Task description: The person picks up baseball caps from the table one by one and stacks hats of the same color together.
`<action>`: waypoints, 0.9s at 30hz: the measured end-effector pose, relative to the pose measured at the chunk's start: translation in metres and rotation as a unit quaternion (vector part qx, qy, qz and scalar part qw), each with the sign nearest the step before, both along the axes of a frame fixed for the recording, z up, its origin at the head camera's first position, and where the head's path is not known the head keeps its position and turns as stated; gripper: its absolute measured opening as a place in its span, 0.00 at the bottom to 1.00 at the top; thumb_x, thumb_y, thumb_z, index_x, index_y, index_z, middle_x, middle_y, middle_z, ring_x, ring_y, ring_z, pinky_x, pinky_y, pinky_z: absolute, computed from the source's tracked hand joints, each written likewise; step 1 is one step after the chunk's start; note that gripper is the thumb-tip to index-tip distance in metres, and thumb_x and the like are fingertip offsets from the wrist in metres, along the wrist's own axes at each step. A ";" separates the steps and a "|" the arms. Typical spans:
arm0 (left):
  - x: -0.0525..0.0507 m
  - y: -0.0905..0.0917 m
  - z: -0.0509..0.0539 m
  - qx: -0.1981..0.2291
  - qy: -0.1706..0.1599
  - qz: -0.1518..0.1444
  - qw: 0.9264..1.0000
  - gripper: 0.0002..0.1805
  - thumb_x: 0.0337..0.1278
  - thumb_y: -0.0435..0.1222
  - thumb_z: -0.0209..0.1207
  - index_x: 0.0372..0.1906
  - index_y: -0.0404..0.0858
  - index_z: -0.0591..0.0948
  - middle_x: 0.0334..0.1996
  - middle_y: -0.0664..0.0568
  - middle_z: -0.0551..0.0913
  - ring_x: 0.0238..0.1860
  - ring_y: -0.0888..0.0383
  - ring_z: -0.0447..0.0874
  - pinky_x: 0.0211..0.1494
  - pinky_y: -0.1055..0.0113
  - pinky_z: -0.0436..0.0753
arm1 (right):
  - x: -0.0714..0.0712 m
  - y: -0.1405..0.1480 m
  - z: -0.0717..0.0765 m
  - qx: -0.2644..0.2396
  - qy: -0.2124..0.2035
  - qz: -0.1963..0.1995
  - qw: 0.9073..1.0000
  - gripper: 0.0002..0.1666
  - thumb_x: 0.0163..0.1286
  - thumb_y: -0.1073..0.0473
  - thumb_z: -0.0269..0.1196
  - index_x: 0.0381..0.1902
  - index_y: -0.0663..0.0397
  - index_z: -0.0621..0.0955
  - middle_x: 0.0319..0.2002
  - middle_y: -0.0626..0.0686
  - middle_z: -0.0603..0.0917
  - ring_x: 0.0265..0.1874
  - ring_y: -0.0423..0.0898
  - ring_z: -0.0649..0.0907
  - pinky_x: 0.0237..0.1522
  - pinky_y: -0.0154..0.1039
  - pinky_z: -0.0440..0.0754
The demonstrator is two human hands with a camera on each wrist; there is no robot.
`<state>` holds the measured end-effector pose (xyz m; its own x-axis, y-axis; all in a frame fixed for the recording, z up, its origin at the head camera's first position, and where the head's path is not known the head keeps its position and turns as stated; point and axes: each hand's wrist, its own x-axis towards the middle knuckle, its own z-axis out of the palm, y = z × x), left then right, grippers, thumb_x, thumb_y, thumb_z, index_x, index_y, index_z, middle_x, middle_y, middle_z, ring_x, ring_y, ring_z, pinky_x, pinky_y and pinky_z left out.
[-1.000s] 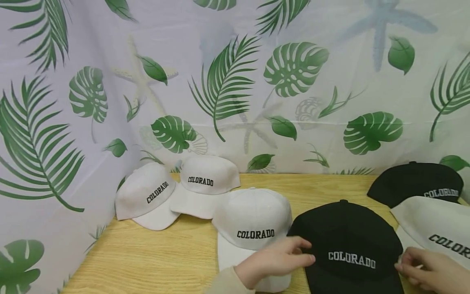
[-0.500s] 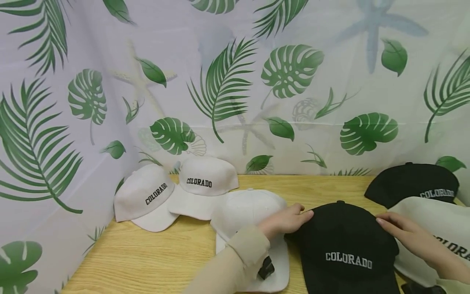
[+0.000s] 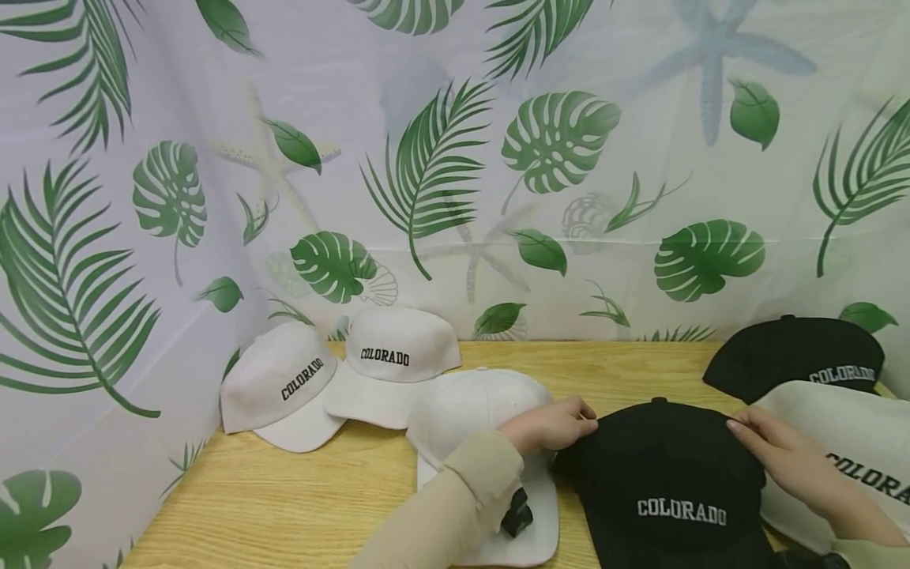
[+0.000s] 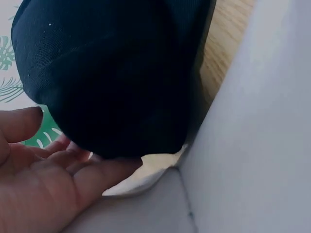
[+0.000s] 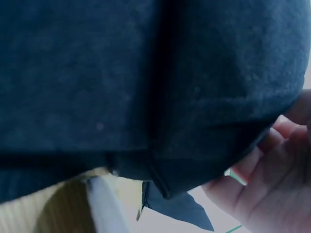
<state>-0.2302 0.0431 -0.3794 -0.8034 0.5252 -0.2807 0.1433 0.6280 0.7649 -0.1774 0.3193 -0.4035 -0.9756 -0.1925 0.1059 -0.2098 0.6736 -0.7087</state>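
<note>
A black baseball cap (image 3: 675, 466) with white COLORADO lettering stands at the lower right of the head view, its brim cut off by the frame. My left hand (image 3: 550, 427) touches the crown's upper left side; in the left wrist view its extended fingers (image 4: 104, 177) rest against the cap's edge, the thumb slightly apart from them. On the opposite side, my right hand (image 3: 782, 458) touches the crown's upper right, its fingers (image 5: 226, 194) lying along the dark fabric in the right wrist view. My left forearm hides part of the white cap (image 3: 465, 403) beside it.
Two white caps, one turned (image 3: 284, 379) and one upright (image 3: 401, 348), stand at the back left. Another black cap (image 3: 796, 352) sits at the back right, behind a white cap (image 3: 817, 411). A leaf-print cloth (image 3: 469, 197) borders the wooden table (image 3: 277, 506).
Both hands moved up from the black cap's lower sides to its upper sides. Over the last half second the cap has shifted slightly toward me. The other caps stay put.
</note>
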 end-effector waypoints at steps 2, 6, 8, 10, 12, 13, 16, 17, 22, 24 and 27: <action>0.000 0.001 0.000 -0.017 0.002 -0.001 1.000 0.12 0.63 0.38 0.47 0.47 0.37 0.73 0.37 0.52 0.73 0.39 0.60 0.72 0.41 0.68 0.71 | 0.000 -0.004 -0.002 0.020 0.031 -0.015 0.999 0.12 0.72 0.60 0.43 0.33 0.64 0.68 0.24 0.49 0.68 0.22 0.37 0.68 0.21 0.35 0.66; 0.000 0.005 -0.001 -0.033 0.004 0.007 0.999 0.10 0.63 0.37 0.47 0.42 0.35 0.74 0.31 0.51 0.72 0.32 0.59 0.69 0.35 0.68 0.70 | -0.002 -0.007 -0.003 0.048 0.053 -0.026 0.997 0.11 0.70 0.61 0.45 0.30 0.62 0.69 0.23 0.49 0.66 0.20 0.36 0.66 0.20 0.34 0.65; 0.000 0.007 -0.002 -0.021 -0.010 0.018 1.000 0.09 0.64 0.37 0.46 0.39 0.35 0.73 0.30 0.51 0.71 0.31 0.58 0.68 0.34 0.67 0.68 | -0.002 -0.007 -0.003 0.056 0.053 -0.025 0.997 0.11 0.70 0.61 0.46 0.29 0.61 0.68 0.22 0.49 0.66 0.20 0.36 0.66 0.20 0.34 0.64; -0.001 0.009 -0.003 0.000 -0.027 0.035 0.999 0.09 0.64 0.37 0.45 0.39 0.35 0.72 0.31 0.50 0.71 0.33 0.57 0.69 0.36 0.66 0.69 | -0.002 -0.007 -0.004 0.055 0.055 -0.018 0.997 0.10 0.70 0.62 0.46 0.29 0.60 0.69 0.23 0.48 0.66 0.21 0.36 0.66 0.20 0.34 0.64; -0.003 0.010 -0.003 0.025 -0.045 0.057 0.997 0.11 0.65 0.37 0.44 0.40 0.34 0.73 0.34 0.49 0.71 0.37 0.56 0.69 0.41 0.64 0.70 | -0.001 -0.008 -0.005 0.051 0.056 -0.011 0.997 0.10 0.70 0.62 0.46 0.29 0.60 0.68 0.23 0.48 0.66 0.21 0.36 0.66 0.21 0.33 0.64; -0.004 0.011 -0.004 0.038 -0.053 0.068 0.996 0.11 0.64 0.38 0.44 0.41 0.34 0.73 0.35 0.49 0.71 0.38 0.56 0.70 0.43 0.63 0.70 | -0.001 -0.010 -0.005 0.050 0.061 -0.010 0.997 0.09 0.70 0.63 0.46 0.28 0.59 0.68 0.23 0.48 0.65 0.21 0.35 0.66 0.21 0.33 0.64; -0.006 0.012 -0.006 0.070 -0.070 0.088 0.991 0.14 0.64 0.41 0.45 0.42 0.34 0.74 0.36 0.49 0.72 0.40 0.55 0.71 0.45 0.61 0.71 | 0.000 -0.014 -0.004 0.045 0.061 -0.004 0.997 0.09 0.70 0.63 0.46 0.28 0.59 0.68 0.23 0.48 0.64 0.22 0.36 0.65 0.22 0.33 0.63; -0.007 0.014 -0.006 0.076 -0.073 0.089 0.990 0.16 0.63 0.43 0.46 0.44 0.34 0.74 0.37 0.49 0.73 0.41 0.54 0.71 0.45 0.61 0.71 | 0.001 -0.015 -0.003 0.049 0.063 -0.007 0.997 0.09 0.69 0.63 0.47 0.28 0.58 0.68 0.23 0.48 0.64 0.22 0.35 0.65 0.22 0.33 0.63; -0.009 0.024 -0.002 0.067 -0.067 0.068 0.993 0.23 0.61 0.49 0.46 0.53 0.38 0.72 0.46 0.50 0.74 0.49 0.54 0.71 0.49 0.61 0.69 | 0.003 -0.016 0.001 0.047 0.035 0.000 0.998 0.09 0.70 0.62 0.46 0.29 0.58 0.68 0.24 0.48 0.64 0.23 0.36 0.65 0.22 0.33 0.63; -0.010 0.028 0.000 0.059 -0.055 0.060 0.995 0.21 0.62 0.48 0.45 0.53 0.38 0.73 0.46 0.51 0.74 0.48 0.55 0.71 0.48 0.62 0.70 | 0.004 -0.015 0.002 0.036 0.020 0.011 0.999 0.08 0.70 0.62 0.45 0.30 0.59 0.68 0.25 0.49 0.64 0.23 0.36 0.66 0.22 0.34 0.63; -0.012 0.031 0.001 0.077 -0.035 0.056 0.995 0.15 0.64 0.42 0.45 0.42 0.37 0.76 0.35 0.52 0.75 0.36 0.57 0.73 0.38 0.64 0.71 | 0.004 -0.014 0.003 0.019 0.011 0.030 0.999 0.09 0.70 0.63 0.44 0.31 0.60 0.68 0.25 0.48 0.65 0.24 0.36 0.66 0.22 0.34 0.64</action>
<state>-0.2424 0.0743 -0.3781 -0.8406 0.4751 -0.2603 0.0230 0.5114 0.8590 -0.1739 0.3056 -0.4007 -0.9598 -0.2538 0.1199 -0.2659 0.6853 -0.6780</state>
